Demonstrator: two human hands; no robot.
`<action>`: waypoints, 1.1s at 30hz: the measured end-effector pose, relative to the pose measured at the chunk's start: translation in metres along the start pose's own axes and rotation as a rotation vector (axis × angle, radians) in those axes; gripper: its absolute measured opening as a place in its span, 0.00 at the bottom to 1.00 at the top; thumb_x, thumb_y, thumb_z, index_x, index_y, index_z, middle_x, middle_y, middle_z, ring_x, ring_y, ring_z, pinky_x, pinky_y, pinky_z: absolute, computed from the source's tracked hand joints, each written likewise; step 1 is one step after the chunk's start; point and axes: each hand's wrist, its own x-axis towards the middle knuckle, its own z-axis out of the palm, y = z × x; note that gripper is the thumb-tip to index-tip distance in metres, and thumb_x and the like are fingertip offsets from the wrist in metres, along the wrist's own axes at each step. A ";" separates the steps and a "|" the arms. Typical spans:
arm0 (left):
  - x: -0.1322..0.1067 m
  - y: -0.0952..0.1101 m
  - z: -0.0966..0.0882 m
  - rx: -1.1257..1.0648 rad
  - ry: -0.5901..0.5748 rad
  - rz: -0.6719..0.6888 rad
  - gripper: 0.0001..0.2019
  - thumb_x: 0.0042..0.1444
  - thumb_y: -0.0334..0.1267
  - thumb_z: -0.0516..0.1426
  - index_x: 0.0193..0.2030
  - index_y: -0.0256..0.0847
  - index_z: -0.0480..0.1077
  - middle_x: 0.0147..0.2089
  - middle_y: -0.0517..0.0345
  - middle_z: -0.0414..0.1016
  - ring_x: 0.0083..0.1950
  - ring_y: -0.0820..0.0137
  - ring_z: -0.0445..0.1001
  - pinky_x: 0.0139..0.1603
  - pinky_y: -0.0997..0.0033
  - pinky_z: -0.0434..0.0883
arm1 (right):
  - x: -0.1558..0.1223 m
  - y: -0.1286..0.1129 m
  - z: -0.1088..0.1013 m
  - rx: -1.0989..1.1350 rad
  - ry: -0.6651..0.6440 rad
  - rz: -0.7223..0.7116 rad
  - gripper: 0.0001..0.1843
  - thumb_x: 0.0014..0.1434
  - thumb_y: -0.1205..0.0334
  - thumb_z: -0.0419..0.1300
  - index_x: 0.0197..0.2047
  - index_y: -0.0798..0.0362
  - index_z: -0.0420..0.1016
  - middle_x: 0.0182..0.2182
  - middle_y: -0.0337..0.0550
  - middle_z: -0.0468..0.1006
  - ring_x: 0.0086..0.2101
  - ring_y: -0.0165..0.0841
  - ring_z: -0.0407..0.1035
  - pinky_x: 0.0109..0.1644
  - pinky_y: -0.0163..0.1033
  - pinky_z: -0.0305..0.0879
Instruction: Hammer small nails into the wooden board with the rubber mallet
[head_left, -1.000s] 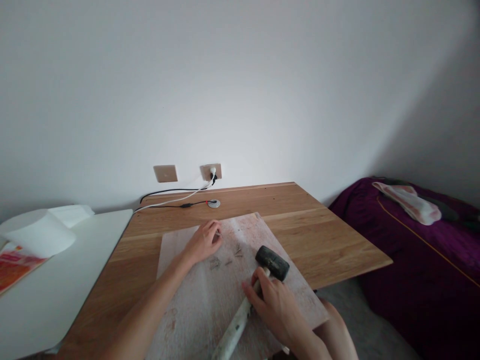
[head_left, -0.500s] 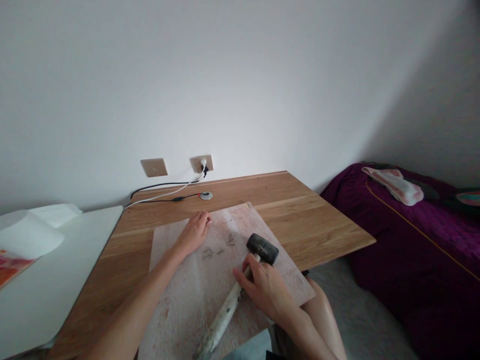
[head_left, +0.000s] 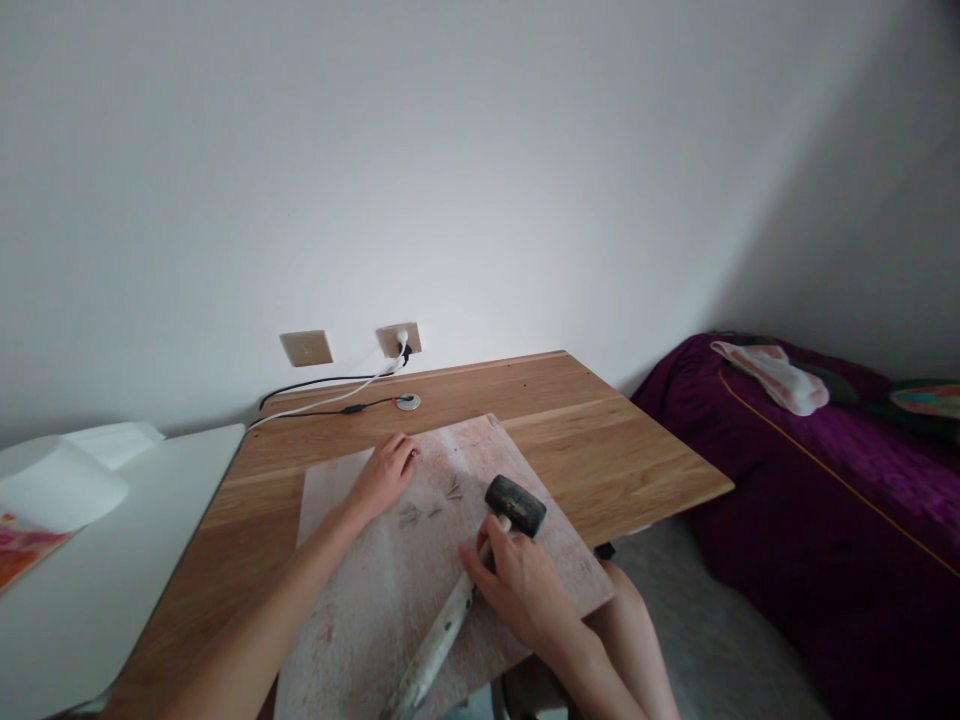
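Note:
A pale wooden board [head_left: 375, 600] lies across the table, overhanging its front edge. My right hand [head_left: 521, 585] is closed round the handle of a rubber mallet [head_left: 516, 505], close below its black head. The mallet's worn whitish handle slants down toward me, low over the board. Near the board's far edge, my left hand [head_left: 386, 472] rests with curled fingers pinching a small nail [head_left: 413, 454], of which only a dark tip shows. Between my hands lie several loose nails [head_left: 454, 488] and another small cluster of nails [head_left: 409, 515] on the board.
The wooden table [head_left: 600, 430] stands against the wall. Cables [head_left: 330, 405] run along its back from a wall socket [head_left: 399, 340]. A white table [head_left: 172, 490] with white paper [head_left: 56, 480] adjoins at left. Purple fabric [head_left: 750, 480] covers furniture at right.
The view has shifted slightly, so the table and board sit a little differently in the picture. Both hands keep their places; the mallet stays in my right hand.

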 end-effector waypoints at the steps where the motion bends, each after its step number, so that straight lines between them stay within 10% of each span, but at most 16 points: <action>1: 0.000 0.000 0.000 -0.009 0.003 0.001 0.07 0.66 0.31 0.53 0.42 0.42 0.72 0.43 0.53 0.74 0.48 0.62 0.74 0.54 0.62 0.72 | 0.000 -0.001 0.000 -0.006 0.002 -0.001 0.15 0.73 0.51 0.53 0.46 0.51 0.75 0.35 0.49 0.86 0.39 0.46 0.83 0.35 0.38 0.59; 14: 0.012 0.003 0.004 -0.119 0.030 -0.030 0.12 0.68 0.38 0.53 0.45 0.43 0.79 0.45 0.52 0.77 0.49 0.64 0.77 0.54 0.65 0.73 | -0.002 0.000 0.004 0.080 -0.032 0.053 0.13 0.70 0.60 0.51 0.47 0.53 0.76 0.36 0.56 0.86 0.38 0.48 0.83 0.35 0.38 0.59; 22: 0.072 0.050 0.040 -0.341 -0.069 -0.091 0.10 0.61 0.29 0.57 0.47 0.42 0.76 0.47 0.53 0.83 0.49 0.64 0.81 0.55 0.64 0.75 | 0.001 0.024 0.006 0.475 -0.077 0.124 0.15 0.59 0.69 0.51 0.47 0.51 0.71 0.23 0.35 0.78 0.27 0.31 0.74 0.30 0.30 0.57; 33: 0.072 0.049 0.052 -0.383 -0.078 -0.035 0.07 0.61 0.28 0.60 0.41 0.42 0.78 0.44 0.56 0.84 0.47 0.65 0.82 0.53 0.68 0.74 | -0.003 0.038 0.010 0.824 -0.112 0.138 0.21 0.58 0.59 0.52 0.54 0.50 0.66 0.26 0.34 0.82 0.26 0.31 0.75 0.34 0.33 0.66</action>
